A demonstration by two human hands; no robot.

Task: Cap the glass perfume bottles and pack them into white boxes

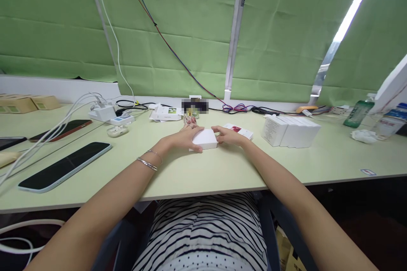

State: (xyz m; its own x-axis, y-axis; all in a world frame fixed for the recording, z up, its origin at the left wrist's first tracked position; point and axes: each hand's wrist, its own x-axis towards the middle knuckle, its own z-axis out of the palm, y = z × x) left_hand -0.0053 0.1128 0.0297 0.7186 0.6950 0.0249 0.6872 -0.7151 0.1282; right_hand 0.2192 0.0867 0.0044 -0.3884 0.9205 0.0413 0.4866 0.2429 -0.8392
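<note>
- My left hand [187, 136] grips the left end of the white box [205, 139], thumb along the near side and fingers over the far part.
- My right hand [229, 136] has its fingers curled against the right end; from here I cannot tell whether they pinch it or only rest there.
- The box lies flat on the tabletop [206, 173], between the 2 hands, in the middle of the scene.
- I judge it to be light, thin card: stiff along the edges, easier to dent across the broad top.
- The surface looks smooth, so dry fingertips might slide a little; I would take it by the 2 opposite ends, low on the walls, with modest pressure. I can't tell what is inside, so I'd treat it as fragile.
- Just beyond the right hand lies a red-printed packet [243, 131].
- Farther right stands a row of white boxes [299, 134], packed side by side.
- On the left, well apart, lies a phone [65, 165].
</note>
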